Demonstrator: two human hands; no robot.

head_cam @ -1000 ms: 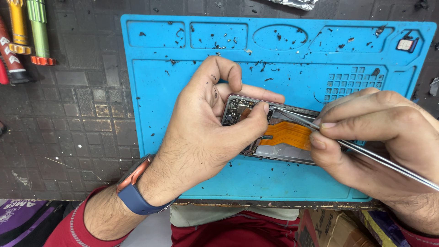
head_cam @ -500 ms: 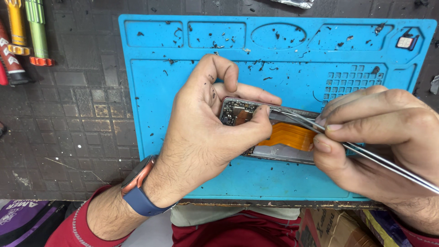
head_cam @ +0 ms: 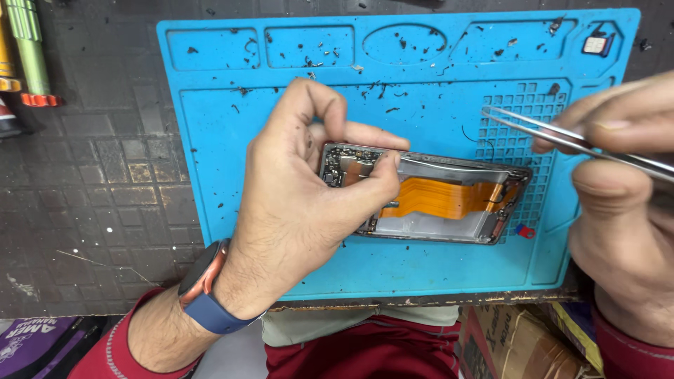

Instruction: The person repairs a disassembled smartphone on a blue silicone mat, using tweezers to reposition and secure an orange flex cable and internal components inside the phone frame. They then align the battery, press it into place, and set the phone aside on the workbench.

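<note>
An opened phone frame (head_cam: 449,203) with an orange flex cable (head_cam: 442,198) lies on a blue repair mat (head_cam: 232,126). My left hand (head_cam: 302,203) grips the frame's left end, thumb pressing its top edge near the circuit board (head_cam: 344,168). My right hand (head_cam: 625,196) holds metal tweezers (head_cam: 554,137) at the right, lifted off the phone, tips over the mat's grid section. A blue watch band sits on my left wrist.
Small black debris is scattered over the mat's upper trays. A small square chip (head_cam: 595,44) lies in the top right tray. Green and orange tool handles (head_cam: 28,56) rest at the far left on the dark bench. A cardboard box (head_cam: 512,344) sits below the bench edge.
My right hand has pulled the tweezers away from the phone, up and to the right. The left hand keeps its grip on the frame.
</note>
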